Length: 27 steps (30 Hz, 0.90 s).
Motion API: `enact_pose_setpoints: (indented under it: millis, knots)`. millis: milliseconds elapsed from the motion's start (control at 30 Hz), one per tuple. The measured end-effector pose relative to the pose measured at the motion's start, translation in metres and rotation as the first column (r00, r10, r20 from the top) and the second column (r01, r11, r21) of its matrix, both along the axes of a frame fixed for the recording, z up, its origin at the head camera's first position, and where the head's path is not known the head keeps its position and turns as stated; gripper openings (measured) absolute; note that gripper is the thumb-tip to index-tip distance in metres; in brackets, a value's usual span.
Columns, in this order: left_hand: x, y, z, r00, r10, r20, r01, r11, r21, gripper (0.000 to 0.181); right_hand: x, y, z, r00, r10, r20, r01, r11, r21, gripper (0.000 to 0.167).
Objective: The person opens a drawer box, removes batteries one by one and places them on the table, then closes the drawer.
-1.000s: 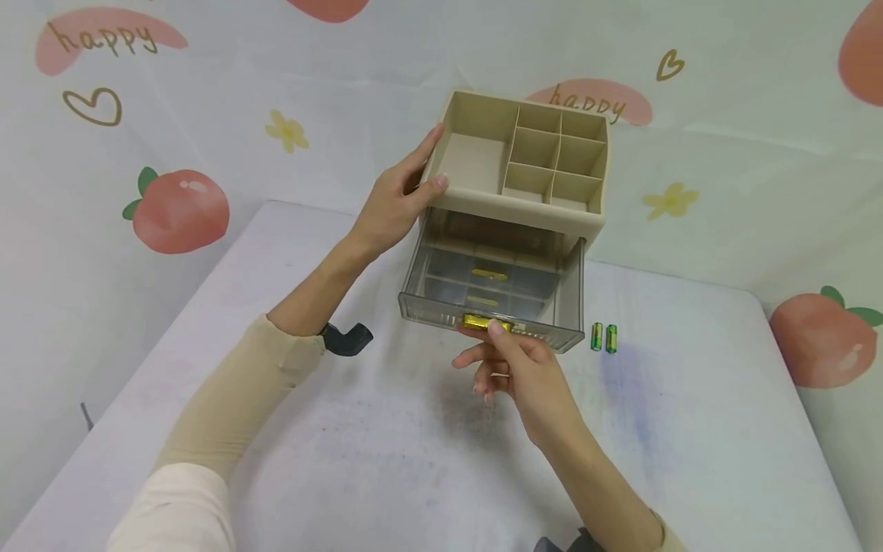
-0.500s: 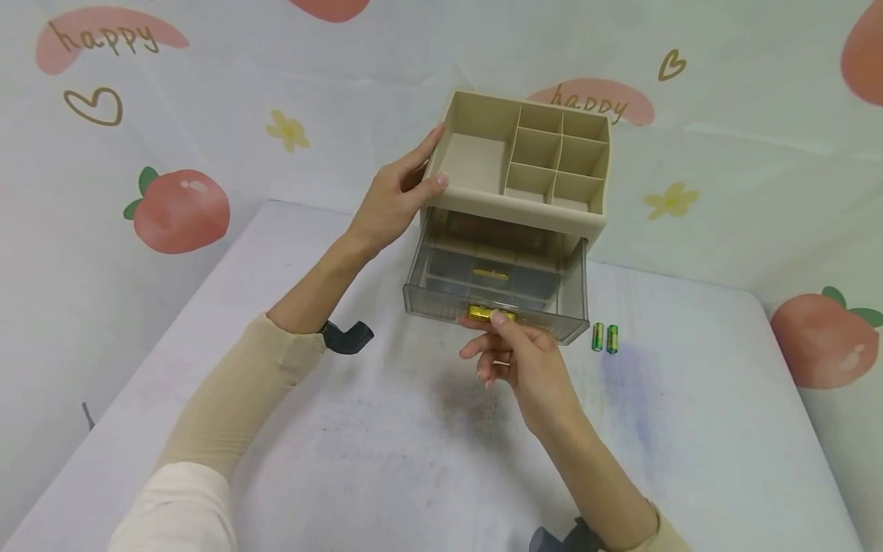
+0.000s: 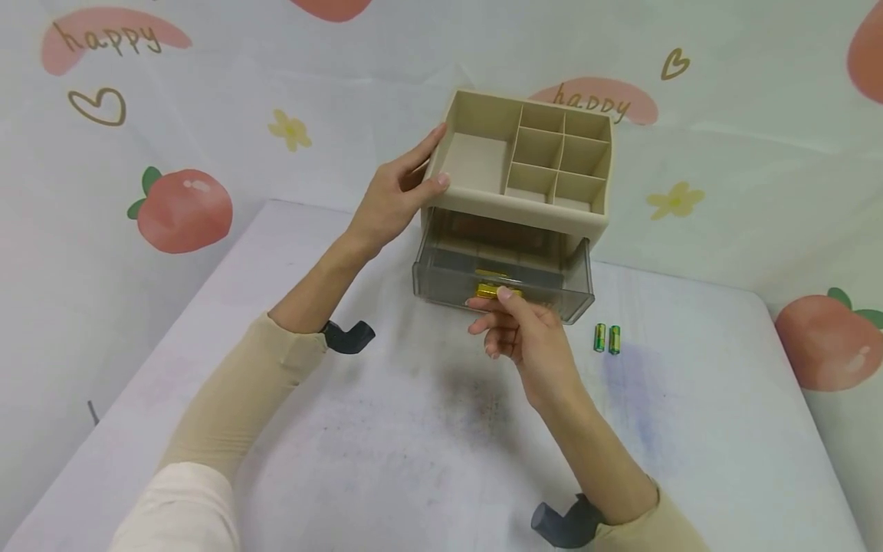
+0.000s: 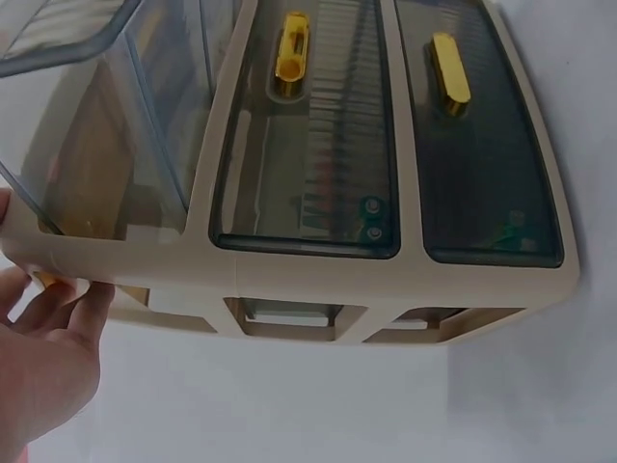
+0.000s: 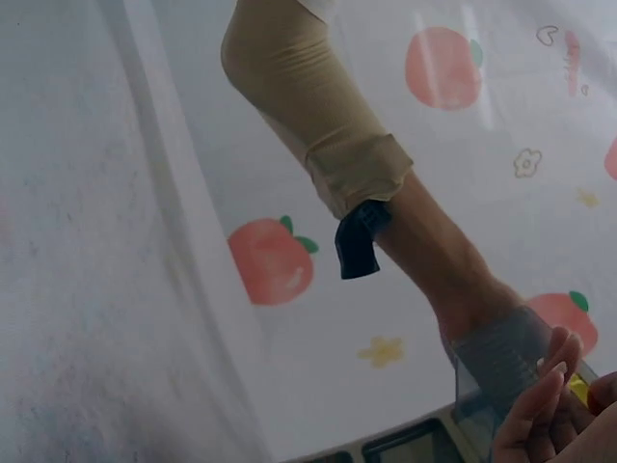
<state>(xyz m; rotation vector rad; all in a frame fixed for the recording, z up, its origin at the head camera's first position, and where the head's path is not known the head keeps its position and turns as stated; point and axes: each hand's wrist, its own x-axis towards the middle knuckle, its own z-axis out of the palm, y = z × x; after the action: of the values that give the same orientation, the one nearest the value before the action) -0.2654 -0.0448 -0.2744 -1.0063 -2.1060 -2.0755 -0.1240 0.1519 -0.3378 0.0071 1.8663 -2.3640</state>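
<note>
A beige desk organizer (image 3: 476, 165) with divided top compartments stands at the back of the table. My left hand (image 3: 386, 203) holds its upper left side, the thumb on the front rim. The smoky clear top drawer (image 3: 441, 285) is pulled partly out, and no items show inside. With thumb and forefinger my right hand (image 3: 534, 341) pinches the drawer's gold handle (image 3: 487, 290); the other fingers are loosely bent. Two lower drawers, a middle one (image 4: 275, 164) and a bottom one (image 4: 482, 174), are shut in the left wrist view.
Two green batteries (image 3: 599, 338) lie side by side on the white table (image 3: 386, 460), right of the organizer. A printed cloth wall (image 3: 345, 92) stands close behind. Black curved mounts (image 3: 350, 337) stick out from both wrists.
The top drawer has slid further into the organizer, away from me, with my right hand moving along on its handle. My left hand keeps its place on the organizer's side.
</note>
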Motion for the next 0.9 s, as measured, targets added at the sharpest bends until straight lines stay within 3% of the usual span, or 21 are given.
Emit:
enact_pose_setpoints:
  millis: [700, 900]
  knots:
    - [-0.003, -0.004, 0.000, 0.999, -0.041, -0.002, 0.041, 0.999, 0.000, 0.061, -0.034, 0.000, 0.000, 0.996, -0.058, -0.071, 0.060, 0.998, 0.018, 0.048]
    - [-0.002, -0.002, 0.001, 0.999, -0.030, -0.016, 0.030, 0.999, -0.015, 0.061, -0.042, 0.001, 0.000, 0.995, -0.055, -0.080, 0.057, 0.998, 0.021, 0.052]
